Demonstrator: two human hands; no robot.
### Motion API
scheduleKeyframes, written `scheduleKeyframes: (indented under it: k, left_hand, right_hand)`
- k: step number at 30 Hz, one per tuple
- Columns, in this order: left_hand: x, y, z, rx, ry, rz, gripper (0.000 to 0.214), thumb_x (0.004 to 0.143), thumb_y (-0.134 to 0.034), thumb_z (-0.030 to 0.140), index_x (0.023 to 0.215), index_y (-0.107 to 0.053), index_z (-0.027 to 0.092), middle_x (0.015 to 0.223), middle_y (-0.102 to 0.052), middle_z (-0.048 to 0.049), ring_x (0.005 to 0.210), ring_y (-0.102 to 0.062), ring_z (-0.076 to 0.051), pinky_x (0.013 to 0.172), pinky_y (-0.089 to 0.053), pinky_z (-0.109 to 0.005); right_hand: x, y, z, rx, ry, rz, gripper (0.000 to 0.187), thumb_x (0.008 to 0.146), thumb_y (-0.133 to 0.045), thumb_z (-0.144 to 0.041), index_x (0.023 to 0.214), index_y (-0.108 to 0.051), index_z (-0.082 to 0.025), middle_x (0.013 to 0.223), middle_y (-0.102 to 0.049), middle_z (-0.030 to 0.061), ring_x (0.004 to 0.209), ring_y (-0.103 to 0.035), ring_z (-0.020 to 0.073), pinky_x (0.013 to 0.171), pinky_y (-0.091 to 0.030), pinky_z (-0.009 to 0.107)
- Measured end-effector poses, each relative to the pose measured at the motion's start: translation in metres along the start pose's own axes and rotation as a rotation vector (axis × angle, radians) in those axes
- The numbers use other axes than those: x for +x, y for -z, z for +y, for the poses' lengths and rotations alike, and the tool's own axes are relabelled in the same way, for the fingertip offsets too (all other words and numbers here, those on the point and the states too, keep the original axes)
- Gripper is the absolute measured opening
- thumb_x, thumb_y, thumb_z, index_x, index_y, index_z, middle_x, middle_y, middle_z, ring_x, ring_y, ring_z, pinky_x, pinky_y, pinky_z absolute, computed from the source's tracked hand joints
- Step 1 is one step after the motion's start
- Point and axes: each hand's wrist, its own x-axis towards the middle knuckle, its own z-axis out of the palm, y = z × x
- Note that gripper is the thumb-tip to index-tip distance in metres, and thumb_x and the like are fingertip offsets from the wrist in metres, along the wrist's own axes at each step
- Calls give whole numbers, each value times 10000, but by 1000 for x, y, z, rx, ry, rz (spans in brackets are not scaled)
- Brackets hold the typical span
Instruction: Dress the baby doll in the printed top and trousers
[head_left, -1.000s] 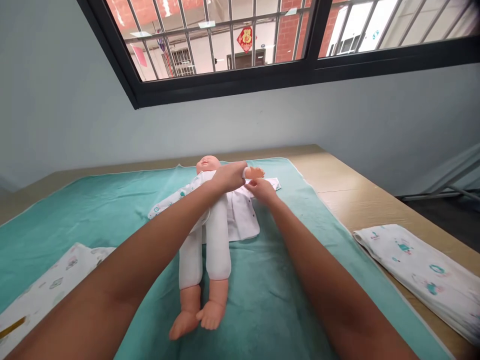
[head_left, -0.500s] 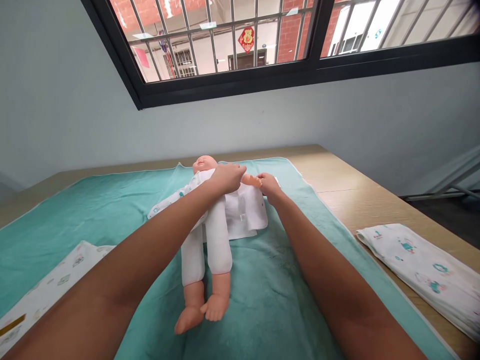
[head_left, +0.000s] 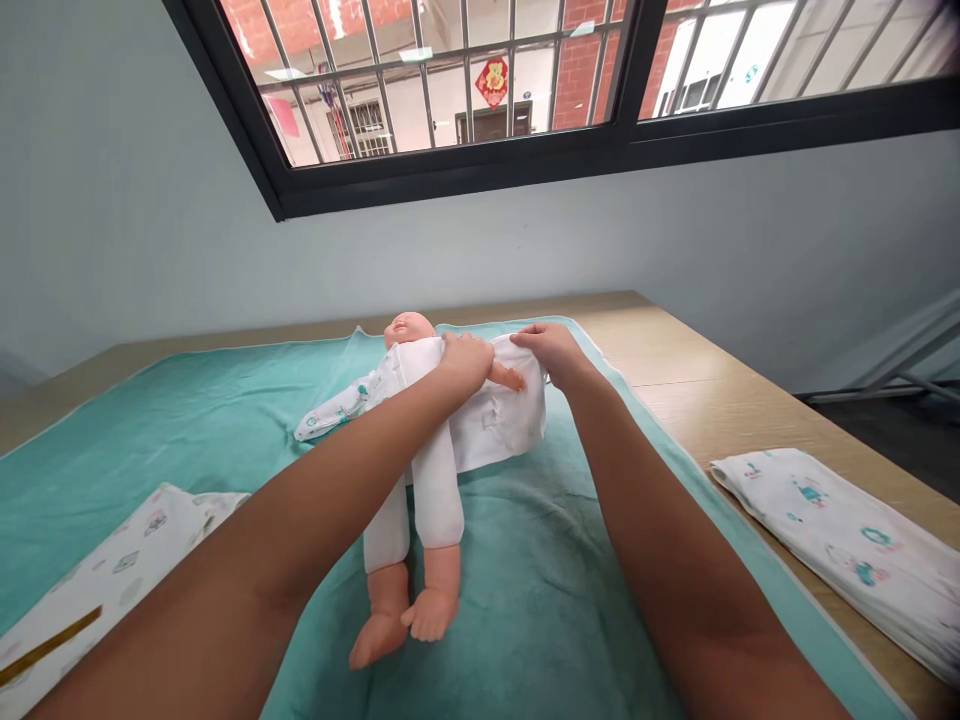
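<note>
A baby doll (head_left: 416, 470) lies on its back on a teal towel (head_left: 525, 590), head toward the wall, bare feet toward me. It wears a white garment (head_left: 499, 420) that is open on its right side. My left hand (head_left: 466, 362) is closed around the doll's bare arm near the shoulder. My right hand (head_left: 551, 352) pinches the raised upper edge of the white garment just beside the doll's small hand. A patterned sleeve (head_left: 334, 410) spreads out on the doll's other side.
The towel covers a wooden table (head_left: 697, 390) set against a grey wall under a barred window. A folded patterned cloth (head_left: 840, 545) lies at the table's right edge. Another patterned cloth (head_left: 97, 590) lies at the lower left on the towel.
My right hand has lifted the garment's edge up from the towel and over the doll's arm. My left hand has kept its hold and turned the doll's arm inward.
</note>
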Motion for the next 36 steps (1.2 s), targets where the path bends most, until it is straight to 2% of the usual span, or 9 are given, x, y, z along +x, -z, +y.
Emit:
scheduleKeyframes:
  k: [5,9,11,15,20,24,27,30,36]
  left_hand:
    - [4,-1,3,145,97,-12,532,861,-632,465,1253,-610,107,1261,-595,-219,1199,-475,-383,1023,-315,-567]
    - [10,-8,1,170,170,-24,885,730,-562,790,1297,-595,111,1305,-567,-252,1245,-419,-439,1048,-250,-631]
    - [13,-11,-1,175,192,-4,953,692,-536,841,1312,-590,118,1323,-560,-257,1260,-394,-460,1051,-223,-649]
    - [20,-15,-6,157,261,-12,927,678,-606,788,1323,-588,122,1351,-539,-261,1277,-369,-484,1057,-188,-663]
    - [28,-16,-10,37,295,6,760,720,-646,691,1275,-631,172,1297,-584,-229,1303,-313,-501,1045,-143,-691]
    - [27,-17,-6,169,335,-35,763,744,-604,695,1251,-639,127,1300,-577,-256,1258,-373,-499,1024,-183,-674]
    - [23,-22,-2,244,258,-51,646,738,-673,576,1239,-640,171,1275,-611,-206,1228,-426,-453,1020,-226,-624]
    - [19,-27,-2,168,193,5,550,742,-710,420,1214,-628,150,1215,-634,-197,1172,-481,-395,1038,-227,-590]
    - [14,-30,-8,-55,150,90,461,823,-647,377,1209,-562,141,1220,-614,-181,1198,-479,-356,1073,-218,-623]
  right_hand:
    - [6,7,5,-8,16,-138,211,641,-777,-315,790,-671,-209,712,-639,16,571,-552,148,461,-377,259]
    - [7,7,7,-11,14,-123,206,645,-777,-320,784,-674,-209,712,-635,16,565,-544,144,458,-378,261]
    - [8,6,7,1,1,-118,213,644,-783,-321,786,-670,-210,704,-629,13,554,-531,137,456,-375,259]
    - [6,2,5,39,-13,-143,203,652,-782,-300,783,-656,-209,686,-611,5,539,-517,128,444,-366,254]
    - [0,-2,-3,147,-52,-164,147,697,-750,-251,769,-636,-195,677,-598,12,545,-533,138,461,-403,266]
    - [-1,-9,-7,376,-91,-231,107,747,-713,-206,761,-615,-164,685,-608,31,611,-575,158,536,-471,285]
    - [1,-17,-8,542,-125,-283,95,789,-682,-193,756,-603,-150,694,-617,47,667,-606,180,602,-512,303]
    - [2,-23,-8,617,-166,-300,102,840,-642,-208,772,-593,-151,707,-627,58,695,-617,189,639,-526,305]
    - [-9,-33,-14,618,-101,-249,117,862,-619,-246,799,-540,-187,712,-584,11,696,-585,153,683,-511,263]
